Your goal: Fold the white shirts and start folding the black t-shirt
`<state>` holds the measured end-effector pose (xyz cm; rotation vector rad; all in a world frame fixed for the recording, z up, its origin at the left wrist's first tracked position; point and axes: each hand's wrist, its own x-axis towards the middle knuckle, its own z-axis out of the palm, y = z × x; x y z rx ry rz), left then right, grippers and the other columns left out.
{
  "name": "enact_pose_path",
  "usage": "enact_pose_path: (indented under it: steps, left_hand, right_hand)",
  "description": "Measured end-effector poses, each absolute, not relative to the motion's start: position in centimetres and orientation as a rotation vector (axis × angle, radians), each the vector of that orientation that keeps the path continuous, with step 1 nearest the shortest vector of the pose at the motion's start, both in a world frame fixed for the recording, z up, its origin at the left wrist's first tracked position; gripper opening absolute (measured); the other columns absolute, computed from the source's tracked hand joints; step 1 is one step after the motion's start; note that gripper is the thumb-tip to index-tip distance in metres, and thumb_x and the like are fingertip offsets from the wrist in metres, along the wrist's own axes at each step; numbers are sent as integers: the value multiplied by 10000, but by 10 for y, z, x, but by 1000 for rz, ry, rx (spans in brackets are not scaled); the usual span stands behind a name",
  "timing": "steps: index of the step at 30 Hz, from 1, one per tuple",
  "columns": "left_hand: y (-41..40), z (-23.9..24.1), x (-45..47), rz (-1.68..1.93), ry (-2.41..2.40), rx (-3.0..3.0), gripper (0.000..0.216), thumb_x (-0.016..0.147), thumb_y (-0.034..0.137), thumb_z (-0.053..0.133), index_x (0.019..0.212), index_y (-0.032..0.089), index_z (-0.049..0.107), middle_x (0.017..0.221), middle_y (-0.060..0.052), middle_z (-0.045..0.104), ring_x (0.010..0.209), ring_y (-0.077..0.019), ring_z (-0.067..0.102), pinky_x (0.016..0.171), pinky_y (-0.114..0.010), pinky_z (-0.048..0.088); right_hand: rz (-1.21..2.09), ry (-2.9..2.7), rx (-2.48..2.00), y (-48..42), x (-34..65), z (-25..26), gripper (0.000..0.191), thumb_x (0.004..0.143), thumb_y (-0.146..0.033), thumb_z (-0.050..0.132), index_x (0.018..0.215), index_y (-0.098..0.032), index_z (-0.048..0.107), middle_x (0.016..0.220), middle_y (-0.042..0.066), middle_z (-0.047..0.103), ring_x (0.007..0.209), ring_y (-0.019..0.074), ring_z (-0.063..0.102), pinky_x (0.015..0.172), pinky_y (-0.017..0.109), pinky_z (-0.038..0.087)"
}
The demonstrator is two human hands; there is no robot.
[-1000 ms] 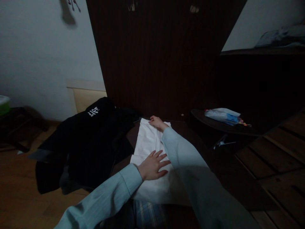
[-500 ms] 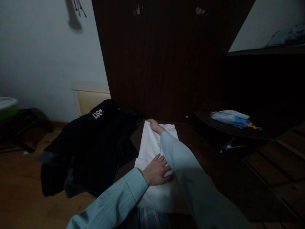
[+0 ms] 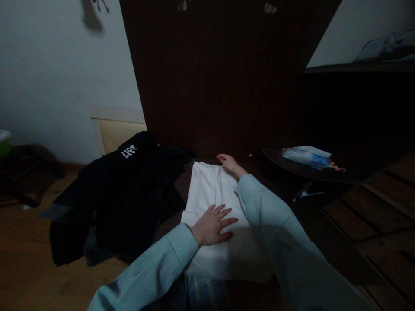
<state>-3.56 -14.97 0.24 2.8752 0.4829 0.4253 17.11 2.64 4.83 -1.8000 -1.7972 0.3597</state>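
A white garment [image 3: 202, 185] lies on a dark brown surface in front of me, with a fold across its left side. My left hand [image 3: 212, 225] rests flat on the middle of the cloth, fingers spread. At the far edge, my right hand [image 3: 231, 165] is by the right corner with its fingers stretched out to the left; no cloth shows gripped in it. The garment's near part lies in shadow below my hands.
Black clothes [image 3: 119, 194] with white lettering are heaped on the left. A dark wooden panel [image 3: 210, 86] rises behind the garment. To the right, a rounded shelf [image 3: 292, 172] holds a blue and white plastic packet [image 3: 306, 157]. A low stool [image 3: 26, 168] stands far left.
My right hand has let go of the garment's far left corner and moved right along the far edge. The far part now lies flatter and wider. My left hand stays on the cloth, fingers wider apart.
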Motion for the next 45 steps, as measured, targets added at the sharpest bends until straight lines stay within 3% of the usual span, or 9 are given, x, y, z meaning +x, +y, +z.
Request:
enact_pose_path:
  steps: [4, 7, 9, 12, 22, 31, 34, 39, 45]
  left_hand:
    - [-149, 2, -36, 411, 475, 2860, 482, 839, 463, 397, 1285, 280, 389, 1371, -85, 381, 1280, -281, 281, 989, -513, 263]
    - [-149, 2, -36, 415, 464, 2830, 569, 833, 468, 400, 1340, 234, 292, 1392, -101, 349, 1301, -262, 246, 1007, -502, 247]
    - [-148, 2, -36, 423, 471, 2808, 628, 826, 474, 406, 1361, 194, 235, 1403, -114, 325, 1312, -246, 223, 1021, -486, 236]
    - [-148, 1, -35, 417, 483, 2795, 618, 823, 474, 409, 1344, 174, 265, 1403, -116, 327, 1316, -236, 217, 1030, -472, 230]
    - [-148, 2, -36, 408, 485, 2784, 569, 814, 459, 432, 1304, 184, 336, 1379, -107, 370, 1301, -239, 255, 1029, -466, 235]
    - [-148, 2, -35, 397, 496, 2792, 566, 823, 461, 410, 1299, 161, 349, 1394, -120, 341, 1304, -245, 246, 1034, -463, 229]
    - [-148, 1, -35, 386, 506, 2791, 569, 820, 459, 414, 1298, 156, 354, 1382, -122, 360, 1292, -246, 273, 1036, -456, 229]
    - [-147, 2, -35, 385, 513, 2784, 575, 812, 469, 423, 1294, 160, 363, 1376, -116, 373, 1283, -243, 292, 1034, -447, 240]
    - [-148, 3, -34, 362, 516, 2790, 583, 815, 465, 419, 1302, 151, 353, 1361, -132, 390, 1277, -257, 302, 1030, -471, 235]
  right_hand:
    - [359, -1725, -1958, 7, 217, 41, 179, 709, -124, 565, 860, -128, 661, 930, 93, 671, 858, 176, 613, 786, 282, 454]
    - [315, -1670, -2017, 3, 229, 31, 117, 704, -125, 551, 752, -141, 656, 826, 64, 677, 782, 161, 612, 730, 258, 461]
    - [263, -1619, -2047, 7, 230, 27, 163, 749, -138, 485, 765, -141, 648, 830, 70, 670, 782, 154, 602, 719, 256, 457]
    - [200, -1562, -2088, 16, 226, 30, 227, 794, -152, 417, 812, -116, 641, 869, 114, 655, 805, 166, 594, 723, 275, 448]
    - [386, -1938, -1948, 17, 177, 39, 151, 754, -240, 557, 823, -167, 670, 807, 16, 678, 728, 122, 599, 639, 190, 437]
    - [126, -1912, -2088, 16, 144, 22, 231, 820, -182, 437, 953, -104, 609, 1087, 175, 582, 1042, 237, 515, 890, 326, 349]
    - [102, -1906, -2085, 9, 135, 16, 339, 879, -238, 336, 1131, -96, 514, 1217, 164, 509, 1155, 220, 428, 971, 361, 271]
    - [70, -1746, -2148, -7, 124, 16, 563, 897, -390, 246, 1361, -71, 222, 1444, 145, 198, 1326, 210, 154, 1047, 381, 134]
    - [192, -1842, -2237, -43, 111, -1, 690, 862, -518, 248, 1377, -61, 202, 1457, 153, 137, 1341, 253, 77, 1059, 411, 72]
